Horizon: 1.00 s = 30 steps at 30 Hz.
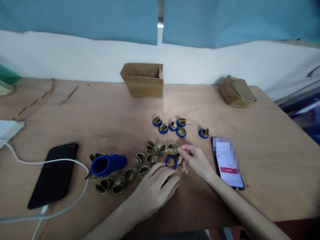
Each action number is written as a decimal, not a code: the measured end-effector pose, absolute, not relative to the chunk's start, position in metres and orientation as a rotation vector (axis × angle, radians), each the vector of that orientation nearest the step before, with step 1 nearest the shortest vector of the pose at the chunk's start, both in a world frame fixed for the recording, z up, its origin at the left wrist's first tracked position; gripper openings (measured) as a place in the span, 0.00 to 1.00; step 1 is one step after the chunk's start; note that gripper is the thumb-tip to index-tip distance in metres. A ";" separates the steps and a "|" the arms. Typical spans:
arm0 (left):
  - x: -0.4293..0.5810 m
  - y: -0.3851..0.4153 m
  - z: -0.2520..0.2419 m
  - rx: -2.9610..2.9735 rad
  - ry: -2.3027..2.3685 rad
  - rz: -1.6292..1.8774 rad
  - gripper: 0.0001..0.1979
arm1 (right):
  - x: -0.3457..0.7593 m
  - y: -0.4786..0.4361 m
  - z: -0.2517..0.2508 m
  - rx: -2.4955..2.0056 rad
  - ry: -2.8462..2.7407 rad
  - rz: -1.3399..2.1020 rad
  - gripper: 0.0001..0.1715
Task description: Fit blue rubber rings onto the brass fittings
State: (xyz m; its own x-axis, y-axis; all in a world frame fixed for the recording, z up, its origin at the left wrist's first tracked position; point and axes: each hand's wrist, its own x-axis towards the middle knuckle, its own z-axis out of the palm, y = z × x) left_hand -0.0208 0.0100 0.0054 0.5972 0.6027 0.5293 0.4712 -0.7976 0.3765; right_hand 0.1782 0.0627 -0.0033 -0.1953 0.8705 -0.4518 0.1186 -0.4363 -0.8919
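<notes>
My right hand pinches the edge of a round brass-coloured fitting between thumb and forefinger. Just below it, a blue ring is at the fingertips of my left hand, whose fingers are curled; its thumb is hidden. More brass fittings, each with a raised flap, lie around my left hand, such as one fitting. A stack of blue rings lies on its side at the left. Beyond my hands are several fittings seated in blue rings, including one ringed fitting.
A phone with a lit screen lies right of my right forearm. At the left a black phone has a white cable looping toward the ring stack. An open cardboard box and a smaller box stand along the back.
</notes>
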 end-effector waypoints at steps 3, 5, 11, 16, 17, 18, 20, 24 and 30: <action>-0.021 0.009 0.001 2.636 0.914 0.972 0.06 | 0.177 0.060 -0.004 -1.519 -1.188 1.663 0.28; -0.022 0.009 0.000 2.645 0.915 0.960 0.06 | 0.176 0.057 -0.004 -1.520 -1.196 1.651 0.31; -0.019 0.010 0.001 2.644 0.921 0.982 0.07 | 0.174 0.048 -0.003 -1.515 -1.283 1.652 0.36; -0.019 0.011 0.001 2.657 0.929 0.985 0.07 | 0.179 0.047 -0.002 -1.563 -1.405 1.609 0.32; -0.019 0.011 0.002 2.655 0.931 0.984 0.07 | 0.181 0.049 -0.001 -1.591 -1.482 1.505 0.29; -0.019 0.011 0.002 2.651 0.931 0.985 0.08 | 0.184 0.051 0.001 -1.626 -1.576 1.353 0.26; -0.019 0.012 0.005 2.639 0.931 0.990 0.07 | 0.190 0.056 0.006 -1.707 -1.764 0.942 0.22; -0.020 0.014 0.011 2.612 0.943 1.039 0.07 | 0.196 0.070 0.014 -1.822 -2.043 0.379 0.21; -0.022 0.016 0.013 2.600 0.982 1.115 0.08 | 0.181 0.092 0.022 -2.020 -2.375 0.135 0.19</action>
